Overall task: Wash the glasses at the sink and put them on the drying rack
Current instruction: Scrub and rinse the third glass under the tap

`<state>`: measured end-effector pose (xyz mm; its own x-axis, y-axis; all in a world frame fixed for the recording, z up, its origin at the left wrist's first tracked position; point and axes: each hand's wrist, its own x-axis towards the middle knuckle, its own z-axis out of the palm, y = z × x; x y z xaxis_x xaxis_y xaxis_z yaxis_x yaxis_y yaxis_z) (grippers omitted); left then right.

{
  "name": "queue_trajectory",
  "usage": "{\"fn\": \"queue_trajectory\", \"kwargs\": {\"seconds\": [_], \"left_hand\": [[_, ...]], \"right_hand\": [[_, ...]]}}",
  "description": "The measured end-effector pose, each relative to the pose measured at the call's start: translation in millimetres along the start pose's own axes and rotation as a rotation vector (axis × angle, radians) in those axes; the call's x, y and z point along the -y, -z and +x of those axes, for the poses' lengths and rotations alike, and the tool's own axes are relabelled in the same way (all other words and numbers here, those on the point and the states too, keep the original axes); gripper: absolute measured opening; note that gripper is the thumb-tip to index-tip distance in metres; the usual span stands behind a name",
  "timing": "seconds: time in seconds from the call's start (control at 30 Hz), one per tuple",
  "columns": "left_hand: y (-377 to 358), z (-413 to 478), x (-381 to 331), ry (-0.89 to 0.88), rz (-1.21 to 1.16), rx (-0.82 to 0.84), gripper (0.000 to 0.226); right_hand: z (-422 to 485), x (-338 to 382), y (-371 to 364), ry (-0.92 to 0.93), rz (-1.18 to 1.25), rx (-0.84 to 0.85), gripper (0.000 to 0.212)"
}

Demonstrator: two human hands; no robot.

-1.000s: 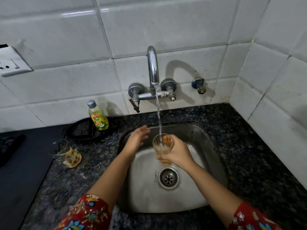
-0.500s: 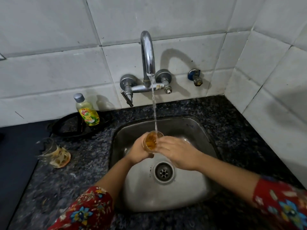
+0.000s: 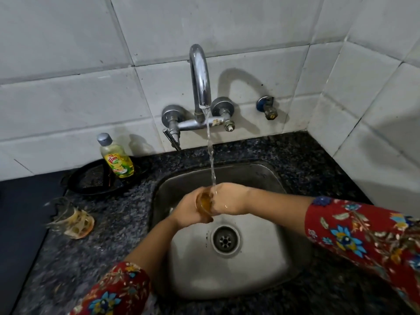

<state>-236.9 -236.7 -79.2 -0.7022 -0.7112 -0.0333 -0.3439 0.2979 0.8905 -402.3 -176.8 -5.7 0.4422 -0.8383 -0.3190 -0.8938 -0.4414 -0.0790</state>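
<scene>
Head view: at far left, a clear glass (image 3: 59, 212) lies on the speckled dark granite counter (image 3: 118, 226) against a pale yellow scrubber (image 3: 78, 226). Behind it a yellow dish-soap bottle with a grey cap (image 3: 116, 156) stands on a black round tray (image 3: 95, 180). Over the steel sink (image 3: 227, 269), the left hand (image 3: 187, 212) and right hand (image 3: 229, 198) both clasp a small amber-tinted glass tumbler (image 3: 204, 202), tipped sideways. Water from the chrome wall tap (image 3: 200, 76) falls onto the right hand at the tumbler's edge.

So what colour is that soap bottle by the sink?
The soap bottle is clear with yellow-green liquid, a grey cap and a yellow, red and green label; the head view shows it.
</scene>
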Motion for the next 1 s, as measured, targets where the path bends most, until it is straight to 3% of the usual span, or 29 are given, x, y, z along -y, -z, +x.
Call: {"fn": "queue_trajectory", "kwargs": {"seconds": [0.07, 0.13, 0.2, 0.23, 0.3, 0.37, 0.4, 0.5, 0.57, 0.63, 0.77, 0.9, 1.0], "left_hand": [[-1, -1, -1, 0.035, -0.048, -0.034, 0.069], [-16, -5, -10, 0.028, -0.055, -0.223, 0.059], [-29, -9, -21, -0.011, -0.019, -0.363, 0.054], [-31, -9, -23, -0.022, -0.047, -0.354, 0.055], [-23, -8, -19, -0.010, -0.063, -0.164, 0.062], [-14, -7, -15, 0.034, 0.029, 0.023, 0.070], [-15, -7, -17, 0.045, 0.052, 0.028, 0.071], [-38, -15, -35, 0.002, -0.035, -0.260, 0.046], [-46, -18, -47, -0.057, -0.044, -0.362, 0.042], [-41, -17, -45, -0.081, -0.013, -0.302, 0.046], [-23, -15, -33, 0.014, 0.079, -0.025, 0.064], [-35, -20, -45, -0.011, -0.018, -0.255, 0.056], [-31, -20, -41, -0.036, -0.021, -0.285, 0.058]], "right_hand": [[3, -2, -2, 0.062, -0.119, -0.038, 0.019], [6, 4, -8, 0.054, -0.212, -0.033, 0.025], [4, 12, -11, 0.030, -0.116, -0.037, 0.024], [3, 11, -12, 0.050, -0.083, -0.053, 0.024], [-3, 3, -12, 0.089, -0.039, -0.067, 0.026], [-9, -10, -15, 0.274, -0.167, -0.094, 0.027], [-9, -12, -17, 0.283, -0.261, -0.077, 0.027], [-6, 10, -23, 0.009, -0.216, -0.040, 0.028], [1, 17, -26, -0.031, -0.128, -0.043, 0.031], [-6, 12, -19, -0.037, -0.093, -0.062, 0.028], [-16, -7, -13, 0.148, -0.170, -0.002, 0.033], [-1, 17, -30, -0.087, -0.102, -0.012, 0.025], [-4, 10, -19, 0.001, -0.117, -0.104, 0.023]]}}
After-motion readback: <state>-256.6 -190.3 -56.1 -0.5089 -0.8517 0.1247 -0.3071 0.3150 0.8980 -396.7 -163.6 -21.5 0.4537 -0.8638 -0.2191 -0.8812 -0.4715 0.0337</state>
